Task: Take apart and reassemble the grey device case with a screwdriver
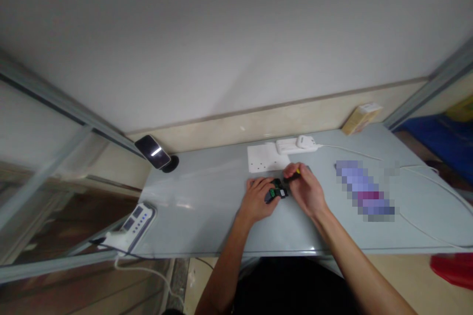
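Note:
My left hand is closed over a small black device with green parts, pressing it on the grey tabletop. Its fingers cover much of the device, so the exact kind cannot be made out. Beside it, my right hand pinches a slim black-and-yellow tool, whose dark end points toward the device. Most of that tool is hidden by the fingers. Just behind both hands lies a white sheet with several small dark spots on it.
A white power strip with a plugged-in charger sits by the wall. At left are a phone on a stand and a white multi-socket unit. A blurred-out purple item, cables and a yellowish box are at right.

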### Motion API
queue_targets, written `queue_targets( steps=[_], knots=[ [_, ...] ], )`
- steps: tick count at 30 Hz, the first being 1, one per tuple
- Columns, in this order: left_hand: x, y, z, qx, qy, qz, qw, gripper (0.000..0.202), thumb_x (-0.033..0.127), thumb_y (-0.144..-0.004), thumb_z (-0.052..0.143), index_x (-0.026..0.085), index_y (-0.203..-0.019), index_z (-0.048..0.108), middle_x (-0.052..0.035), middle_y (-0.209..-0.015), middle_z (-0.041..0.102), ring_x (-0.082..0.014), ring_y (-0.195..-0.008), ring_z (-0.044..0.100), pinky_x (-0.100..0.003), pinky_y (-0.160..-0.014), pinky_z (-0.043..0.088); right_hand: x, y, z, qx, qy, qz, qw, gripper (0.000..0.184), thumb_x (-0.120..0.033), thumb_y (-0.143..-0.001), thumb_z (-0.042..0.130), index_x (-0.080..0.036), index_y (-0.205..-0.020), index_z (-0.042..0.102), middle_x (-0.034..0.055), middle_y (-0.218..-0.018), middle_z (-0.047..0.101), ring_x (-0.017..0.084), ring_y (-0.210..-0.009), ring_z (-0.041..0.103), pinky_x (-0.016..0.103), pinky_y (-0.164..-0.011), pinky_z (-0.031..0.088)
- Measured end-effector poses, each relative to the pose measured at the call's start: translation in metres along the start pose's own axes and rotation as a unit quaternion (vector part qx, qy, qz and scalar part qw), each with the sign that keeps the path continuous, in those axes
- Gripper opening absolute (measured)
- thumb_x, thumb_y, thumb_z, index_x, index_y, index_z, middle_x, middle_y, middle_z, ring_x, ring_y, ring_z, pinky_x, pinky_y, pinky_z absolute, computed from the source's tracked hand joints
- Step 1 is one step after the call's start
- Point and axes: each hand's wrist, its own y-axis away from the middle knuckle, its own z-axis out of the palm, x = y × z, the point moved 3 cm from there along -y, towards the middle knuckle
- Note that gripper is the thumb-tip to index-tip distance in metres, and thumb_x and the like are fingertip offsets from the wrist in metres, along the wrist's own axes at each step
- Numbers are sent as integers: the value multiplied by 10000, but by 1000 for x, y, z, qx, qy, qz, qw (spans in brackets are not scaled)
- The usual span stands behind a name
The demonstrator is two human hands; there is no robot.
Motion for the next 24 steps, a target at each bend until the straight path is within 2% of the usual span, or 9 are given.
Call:
queue_targets(
  steps=[3,5,7,9,12,14,16,20,24],
  knots=[
    [-1,0,0,7,4,7,1000,185,327,-900,670,251,-1067,644,-33,-1341,672,-251,-1266,568,-489,-1094,380,-1,-7,-2,-8,-4,22,1000,339,-539,-777,781,-239,-756,625,45,-890,615,202,-820,586,366,-785,484],
    [-1,0,1,7,4,12,1000,186,332,-904,665,248,-1069,642,-38,-1338,673,-255,-1262,570,-492,-1088,383,0,-12,-2,-16,-8,34,999,364,-517,-733,833,-244,-760,594,29,-882,642,187,-796,603,348,-764,485],
    [-2,0,2,8,2,13,1000,189,331,-903,667,247,-1071,644,-39,-1337,672,-254,-1261,569,-493,-1094,380,0,-16,-1,-20,-17,32,999,385,-472,-727,857,-251,-747,543,-23,-707,575,145,-661,540,299,-675,454],
    [-2,1,2,10,-1,9,1000,186,328,-901,671,248,-1067,645,-38,-1346,666,-251,-1264,566,-491,-1102,376,1,-20,0,-18,-17,18,1000,405,-469,-746,847,-251,-733,505,-66,-574,433,115,-543,410,256,-574,376],
    [-2,1,3,12,-1,8,1000,182,327,-903,669,248,-1064,641,-38,-1357,659,-247,-1263,566,-485,-1109,367,4,-24,0,-13,23,4,1000,385,-582,-802,753,-252,-765,560,-66,-557,380,112,-513,332,255,-521,307],
    [-3,0,3,11,1,10,1000,185,326,-901,670,246,-1065,637,-36,-1347,665,-245,-1258,571,-481,-1108,366,5,-23,1,-26,48,9,998,402,-640,-839,675,-242,-803,627,-43,-584,409,127,-538,365,276,-533,333],
    [-3,0,3,6,-1,12,1000,192,328,-902,671,245,-1072,636,-33,-1335,670,-242,-1260,571,-475,-1104,369,4,-20,2,-57,60,20,996,414,-631,-866,640,-225,-786,652,-15,-624,447,143,-578,409,297,-559,366],
    [-3,0,3,-2,-10,12,1000,216,347,-911,663,252,-1104,640,-40,-1344,667,-254,-1285,554,-480,-1108,366,1,-13,5,-124,96,2,988,386,-552,-872,670,-204,-709,635,34,-747,549,171,-683,506,322,-646,428],
    [-3,0,3,1,-13,13,1000,212,352,-912,661,250,-1097,643,-51,-1346,667,-263,-1288,553,-488,-1107,367,2,-13,5,-130,107,-21,985,367,-530,-861,703,-212,-720,585,52,-904,649,190,-793,602,342,-745,472]
  ],
)
